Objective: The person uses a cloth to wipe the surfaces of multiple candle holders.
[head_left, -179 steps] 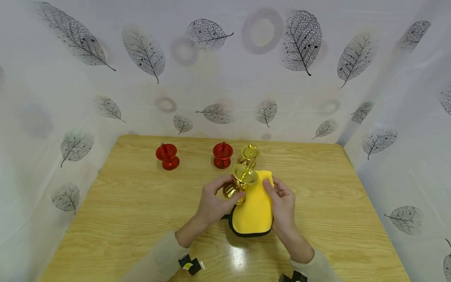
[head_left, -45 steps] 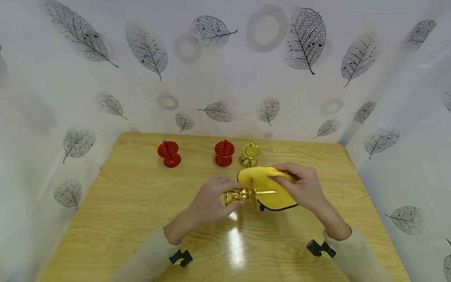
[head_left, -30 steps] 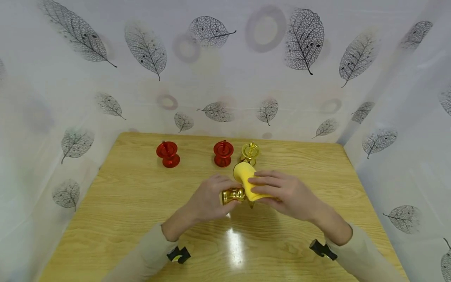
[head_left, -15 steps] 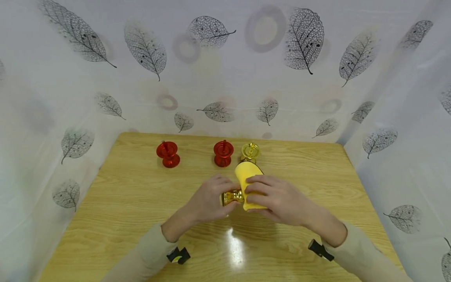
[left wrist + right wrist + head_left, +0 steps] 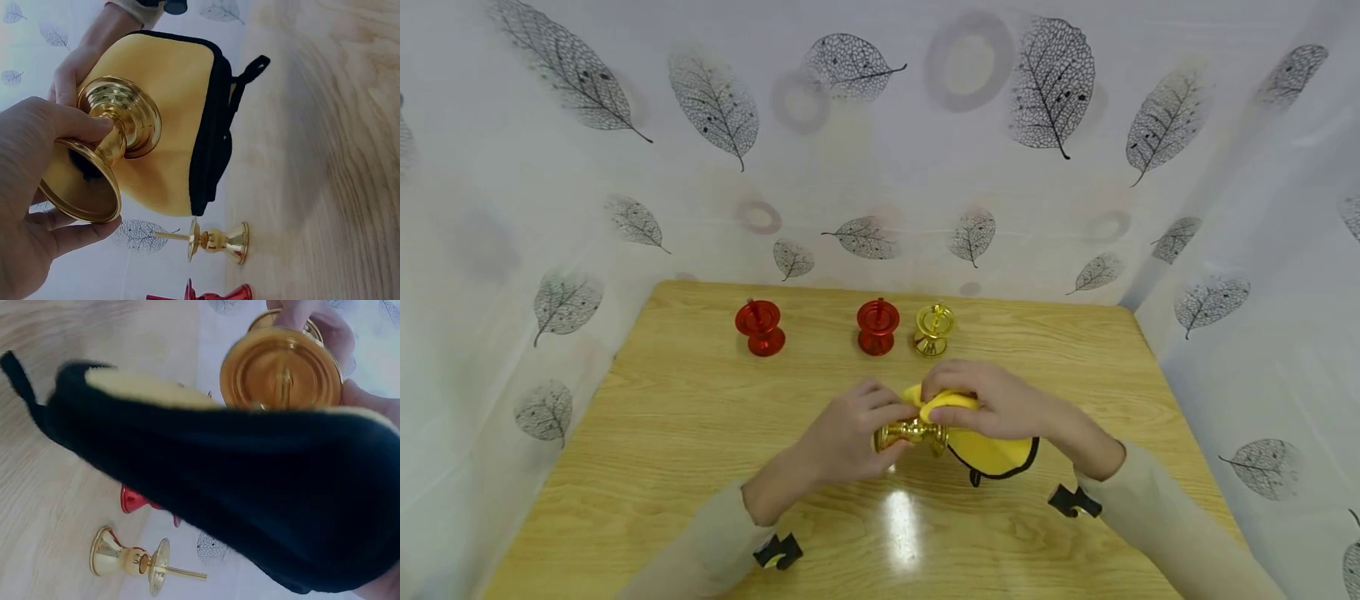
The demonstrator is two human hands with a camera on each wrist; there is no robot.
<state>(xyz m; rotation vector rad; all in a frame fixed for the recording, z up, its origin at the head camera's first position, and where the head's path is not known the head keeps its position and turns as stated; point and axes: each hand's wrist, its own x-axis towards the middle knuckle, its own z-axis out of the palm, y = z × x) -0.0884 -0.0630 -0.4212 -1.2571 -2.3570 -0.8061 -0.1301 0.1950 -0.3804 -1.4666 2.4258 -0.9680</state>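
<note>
at the far left, the first red candle holder [image 5: 763, 332] stands upright on the desk [image 5: 647, 475], as it did half a second ago. the left hand [image 5: 850, 429] has hardly changed: its thumb and fingers [image 5: 84, 237] grip the gold holder [image 5: 913, 431] by waist and base, raised off the desk. the second red holder [image 5: 877, 329] keeps its spot too. the held piece's dish [image 5: 939, 442], hidden behind cloth then, now shows part of its rim. just right of the second red one, the standing gold holder [image 5: 932, 332] shows its whole base, which the cloth partly covered before. the yellow cloth [image 5: 996, 454] has changed most: it stood up across the dish, and now it is folded under the right hand [image 5: 992, 402], its black edge and small loop [image 5: 975, 478] hanging on the near side. that hand's fingers, spread over the cloth earlier, now pinch a fold, thumb in front.

the held holder lies on its side, long axis running roughly left to right across the desk. its base [image 5: 81, 184] points left, hollow underside toward the left wrist camera; the dish faces right. the right wrist view shows the spike [image 5: 284, 387] inside the dish; where its tip ends i cannot tell.
</note>
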